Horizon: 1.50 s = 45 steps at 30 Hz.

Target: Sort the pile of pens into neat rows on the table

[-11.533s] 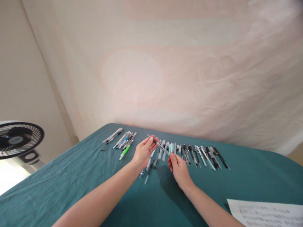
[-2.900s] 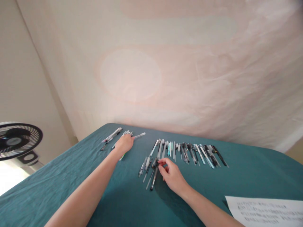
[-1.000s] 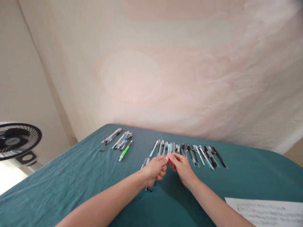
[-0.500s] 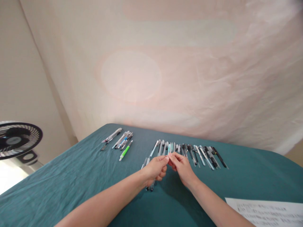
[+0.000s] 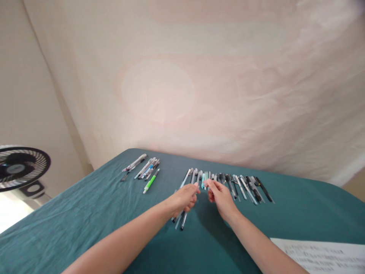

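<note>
My left hand (image 5: 184,198) and my right hand (image 5: 221,198) hover over the teal tablecloth (image 5: 85,220), a small gap between their pinched fingertips. Each pinch is closed on something too small to make out. Just behind the fingertips lies a long row of pens (image 5: 239,186), mostly black, grey and clear, with a teal one (image 5: 203,182) showing in the gap. A few loose pens (image 5: 180,221) lie on the cloth under my left hand. A second group of pens (image 5: 144,167) lies further left, with a green pen (image 5: 150,183) at its near side.
A printed sheet of paper (image 5: 319,255) lies at the table's near right corner. A black and white fan (image 5: 19,167) stands off the table's left side. A pale wrinkled cloth backdrop (image 5: 199,95) hangs behind the table's far edge.
Half a second ago my two pinched hands touched fingertip to fingertip; now they have drawn slightly apart and moved a little farther from me, toward the row of pens.
</note>
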{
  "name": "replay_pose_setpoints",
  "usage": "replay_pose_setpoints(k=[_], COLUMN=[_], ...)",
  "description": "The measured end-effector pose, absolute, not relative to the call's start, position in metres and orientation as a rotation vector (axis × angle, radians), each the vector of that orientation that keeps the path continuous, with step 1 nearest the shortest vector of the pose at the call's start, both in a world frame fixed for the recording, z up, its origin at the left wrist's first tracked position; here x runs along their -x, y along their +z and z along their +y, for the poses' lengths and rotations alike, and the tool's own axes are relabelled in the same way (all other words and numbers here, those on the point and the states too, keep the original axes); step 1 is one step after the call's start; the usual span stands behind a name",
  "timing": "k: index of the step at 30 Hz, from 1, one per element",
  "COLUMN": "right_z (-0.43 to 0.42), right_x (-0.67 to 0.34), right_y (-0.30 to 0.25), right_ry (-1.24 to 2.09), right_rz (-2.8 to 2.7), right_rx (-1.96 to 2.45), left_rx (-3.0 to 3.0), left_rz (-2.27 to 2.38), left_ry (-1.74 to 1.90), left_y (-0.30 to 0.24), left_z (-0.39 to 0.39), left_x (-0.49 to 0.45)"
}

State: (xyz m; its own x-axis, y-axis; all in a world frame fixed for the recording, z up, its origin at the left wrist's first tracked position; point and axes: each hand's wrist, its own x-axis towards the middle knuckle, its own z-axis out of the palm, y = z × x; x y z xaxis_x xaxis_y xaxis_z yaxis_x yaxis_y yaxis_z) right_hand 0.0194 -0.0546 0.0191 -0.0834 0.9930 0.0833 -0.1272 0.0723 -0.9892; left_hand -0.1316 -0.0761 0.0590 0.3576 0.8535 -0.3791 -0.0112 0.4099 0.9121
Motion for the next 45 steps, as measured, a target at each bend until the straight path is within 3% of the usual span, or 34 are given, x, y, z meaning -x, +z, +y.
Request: replay_pose_setpoints(k=[8,31,45], right_z=[-0.057,-0.068,-0.079], right_x=[-0.011,-0.008,-0.001], right_y=[0.0,0.009,0.028], right_ry=[1.241,0.746,1.571], right_rz=[-1.54,-1.895,-1.614], right_rx=[1.149,1.252,0.989], left_rx=[-0.793,-0.716,-0.705], left_rz=[0.931,0.843,0.609], left_ry=[0.982,1.204,1.41], left_y=[0.05,0.048,0.057], left_z=[-0.059,-0.057,-0.058], left_x=[0.14,0.137,0.136])
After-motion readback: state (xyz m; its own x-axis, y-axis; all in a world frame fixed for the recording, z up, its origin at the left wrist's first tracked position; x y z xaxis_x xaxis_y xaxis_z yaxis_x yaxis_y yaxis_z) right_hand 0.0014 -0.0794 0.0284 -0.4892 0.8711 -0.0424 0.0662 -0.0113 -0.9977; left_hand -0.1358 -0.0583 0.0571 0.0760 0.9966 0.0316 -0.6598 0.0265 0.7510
